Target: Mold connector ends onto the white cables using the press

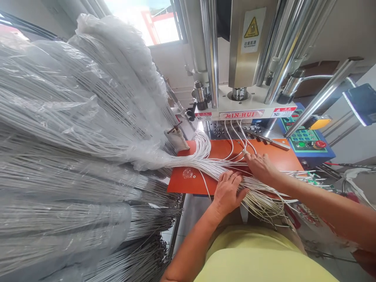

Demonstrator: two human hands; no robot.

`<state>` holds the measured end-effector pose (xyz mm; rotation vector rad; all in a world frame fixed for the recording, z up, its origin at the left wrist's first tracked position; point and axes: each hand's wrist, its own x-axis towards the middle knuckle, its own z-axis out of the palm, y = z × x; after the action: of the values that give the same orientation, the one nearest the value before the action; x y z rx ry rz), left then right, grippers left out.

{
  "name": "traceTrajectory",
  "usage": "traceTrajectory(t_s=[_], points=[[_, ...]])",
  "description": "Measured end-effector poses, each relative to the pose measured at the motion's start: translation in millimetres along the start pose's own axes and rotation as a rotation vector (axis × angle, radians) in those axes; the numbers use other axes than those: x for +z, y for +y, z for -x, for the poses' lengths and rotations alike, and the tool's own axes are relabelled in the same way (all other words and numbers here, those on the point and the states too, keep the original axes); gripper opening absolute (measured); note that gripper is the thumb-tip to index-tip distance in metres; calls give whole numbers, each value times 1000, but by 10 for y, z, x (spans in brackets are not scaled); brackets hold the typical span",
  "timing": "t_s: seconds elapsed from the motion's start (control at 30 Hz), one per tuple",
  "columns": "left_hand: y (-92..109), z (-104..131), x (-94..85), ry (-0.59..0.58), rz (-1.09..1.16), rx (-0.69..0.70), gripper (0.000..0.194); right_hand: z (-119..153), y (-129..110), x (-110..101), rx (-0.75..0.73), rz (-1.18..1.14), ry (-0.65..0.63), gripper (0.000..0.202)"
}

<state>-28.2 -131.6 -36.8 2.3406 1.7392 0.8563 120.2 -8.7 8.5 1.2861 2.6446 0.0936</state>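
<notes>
A thick bundle of white cables [205, 166] runs across an orange board [180, 184]. My left hand [229, 192] lies on this bundle with its fingers stretched out and the thumb apart. Farther right, my right hand [260, 166] has its fingers curled and pinched at a white cable [253, 149], close to the machine's front. Several white cables [232, 145] lead from there up under the press plate. Below my hands, the loose cable ends hang in loops over the board's front edge. My right fingertips are partly hidden.
The press [242, 114] stands directly ahead, with a heat warning label [253, 29]. A metal bar [272, 141] lies at the board's back right. The control box [311, 145] is to the right. Large plastic-wrapped cable bundles [88, 98] fill the left side.
</notes>
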Motion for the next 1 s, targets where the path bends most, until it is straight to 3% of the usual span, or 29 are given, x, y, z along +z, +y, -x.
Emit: traceTrajectory(t_s=[0.1,0.2,0.3,0.37,0.43,0.5,0.57,0.67,0.77,0.83,0.93,1.0], points=[[49,-154,-86,114,104,3,41,43,199,-103,-69,-286,9,54],[77,-473,-138,184,130,48,50,85,376,-205,-195,-621,12,50],[20,-794,-116,107,86,74,43,69,494,-316,-233,-731,-12,50],[-55,-910,-91,2,45,87,28,58,607,-409,-247,-863,-122,51],[-127,-924,-82,-50,-18,92,21,95,773,-506,-271,-937,-288,46],[-169,-861,-85,-28,-82,85,24,194,955,-571,-297,-869,-371,29],[-166,-763,-88,-9,-99,70,27,323,1101,-579,-300,-709,-294,25],[-94,-640,-118,-114,-6,55,26,454,1205,-488,-233,-406,60,24],[16,-638,-222,-274,211,-44,24,452,1168,-342,-210,-214,380,17],[118,-719,-277,-387,424,-118,18,406,1061,-252,-305,-195,448,19],[311,-921,-206,-585,874,-251,43,350,861,-173,-501,-222,418,19],[418,-1053,-74,-626,1170,-384,50,362,823,-176,-554,-254,385,16]])
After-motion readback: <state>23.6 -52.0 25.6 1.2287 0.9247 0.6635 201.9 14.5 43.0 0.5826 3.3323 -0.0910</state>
